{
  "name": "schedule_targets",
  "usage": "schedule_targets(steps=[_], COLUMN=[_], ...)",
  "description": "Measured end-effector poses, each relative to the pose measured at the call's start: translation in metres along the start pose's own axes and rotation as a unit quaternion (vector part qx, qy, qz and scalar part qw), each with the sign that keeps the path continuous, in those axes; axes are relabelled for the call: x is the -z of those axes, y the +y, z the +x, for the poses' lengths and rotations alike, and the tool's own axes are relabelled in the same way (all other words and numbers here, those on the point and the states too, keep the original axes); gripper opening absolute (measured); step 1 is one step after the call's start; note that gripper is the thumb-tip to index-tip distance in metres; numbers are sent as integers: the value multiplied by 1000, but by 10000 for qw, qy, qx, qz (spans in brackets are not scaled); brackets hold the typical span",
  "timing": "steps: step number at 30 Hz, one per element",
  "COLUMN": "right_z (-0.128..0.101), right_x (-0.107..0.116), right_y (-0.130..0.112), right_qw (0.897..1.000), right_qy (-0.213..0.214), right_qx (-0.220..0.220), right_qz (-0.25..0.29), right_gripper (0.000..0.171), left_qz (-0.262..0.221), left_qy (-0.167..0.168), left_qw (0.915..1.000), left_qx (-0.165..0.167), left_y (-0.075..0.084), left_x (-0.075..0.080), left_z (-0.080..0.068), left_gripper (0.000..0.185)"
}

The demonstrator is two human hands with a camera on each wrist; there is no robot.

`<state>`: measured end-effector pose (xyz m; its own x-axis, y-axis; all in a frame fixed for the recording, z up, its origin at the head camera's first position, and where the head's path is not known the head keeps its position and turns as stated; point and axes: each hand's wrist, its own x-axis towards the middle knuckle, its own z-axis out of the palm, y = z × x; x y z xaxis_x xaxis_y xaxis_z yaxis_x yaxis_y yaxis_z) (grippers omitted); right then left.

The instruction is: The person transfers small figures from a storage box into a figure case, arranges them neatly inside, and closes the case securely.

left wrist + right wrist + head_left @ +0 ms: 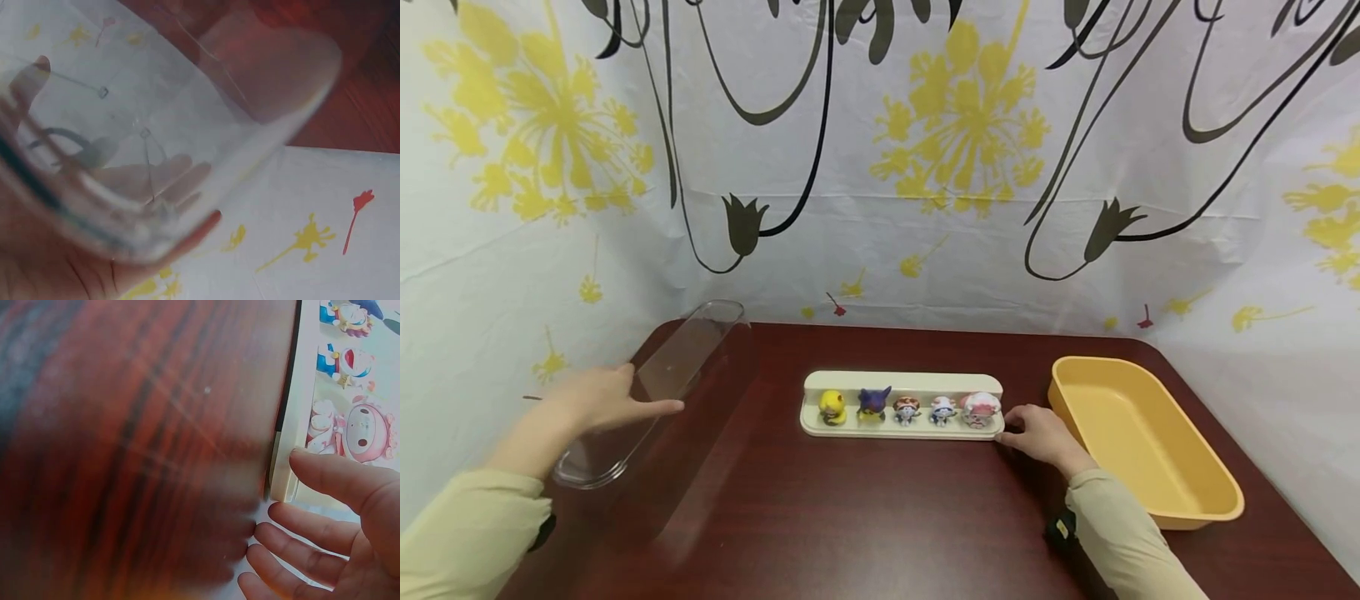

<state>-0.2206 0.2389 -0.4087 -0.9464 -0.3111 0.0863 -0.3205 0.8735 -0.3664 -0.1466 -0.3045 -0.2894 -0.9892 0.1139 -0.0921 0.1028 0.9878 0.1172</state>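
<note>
At the left of the table my left hand [583,404] holds a long clear plastic cover [681,354], tilted, its rounded end toward me. In the left wrist view the fingers [178,178] show through the clear cover [275,140]. A cream display base [902,382] lies mid-table, with several small figurines in a row: a yellow one [832,406] at the left end, a pink-and-white one [981,408] at the right. My right hand [1041,437] pinches the base's right end; its thumb [337,475] touches the rim, the other fingers beside the end.
A yellow plastic bin [1142,433] stands on the right of the dark red-brown table [865,517], close beside my right hand. Behind and at both sides hangs a white cloth [850,175] with yellow and dark flower prints.
</note>
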Motion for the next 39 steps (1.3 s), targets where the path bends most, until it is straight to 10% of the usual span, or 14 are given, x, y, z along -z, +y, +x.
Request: schedule_targets(steps=[19, 39], right_z=[0, -1], right_x=[2, 0], right_y=[-1, 0], right_qw=[10000, 10000], right_qy=[-61, 24], right_qx=[-19, 48], right_qz=[0, -2], right_gripper=[28, 27], left_qz=[9, -589], left_qy=[-343, 342], left_qw=[9985, 9962], left_qx=[419, -541], left_y=[14, -5], left_x=[2, 2], left_z=[16, 30], left_gripper=[68, 86])
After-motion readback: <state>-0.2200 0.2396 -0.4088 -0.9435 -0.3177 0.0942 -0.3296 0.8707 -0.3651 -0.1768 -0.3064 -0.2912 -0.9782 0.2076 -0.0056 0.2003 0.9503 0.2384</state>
